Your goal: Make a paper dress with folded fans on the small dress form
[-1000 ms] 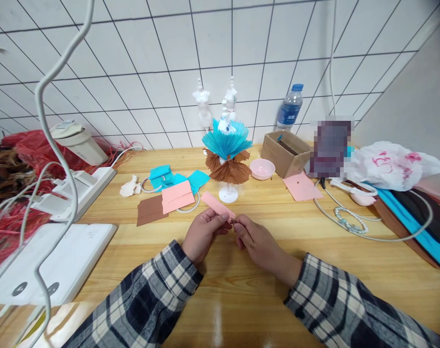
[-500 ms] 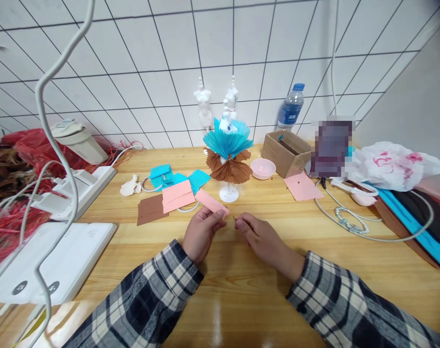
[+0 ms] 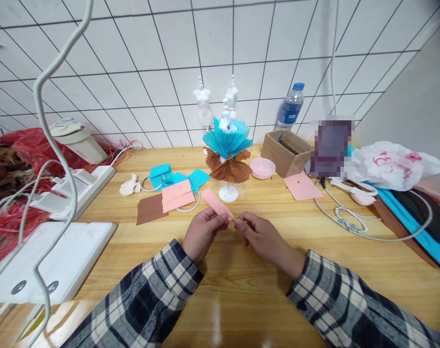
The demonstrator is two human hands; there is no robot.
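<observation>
My left hand [image 3: 201, 233] pinches the lower end of a pink crepe paper strip [image 3: 216, 203], whose other end points up and to the left. Close by, my right hand [image 3: 264, 238] is closed on a thin, dark metal piece [image 3: 233, 221]; its tip reaches the strip's end, and most of it is hidden by the fingers. Just beyond the hands stands a small white dress form in a pleated blue paper skirt [image 3: 229, 140] over a brown one [image 3: 229, 170], on a round white base [image 3: 228, 193]. Folded pink paper [image 3: 177, 195] and brown paper [image 3: 151, 209] lie to the left.
Blue paper [image 3: 198, 181] lies behind the pink. A pink bowl [image 3: 262, 168], cardboard box [image 3: 287, 152] and water bottle [image 3: 291, 107] stand at the back. Cables and a beaded bracelet [image 3: 350, 222] are on the right. A white cable [image 3: 60, 164] hangs in the left foreground.
The pink strip has turned steeper and shifted slightly right. My right hand's metal piece has come up to the strip's end, closing the small gap between them.
</observation>
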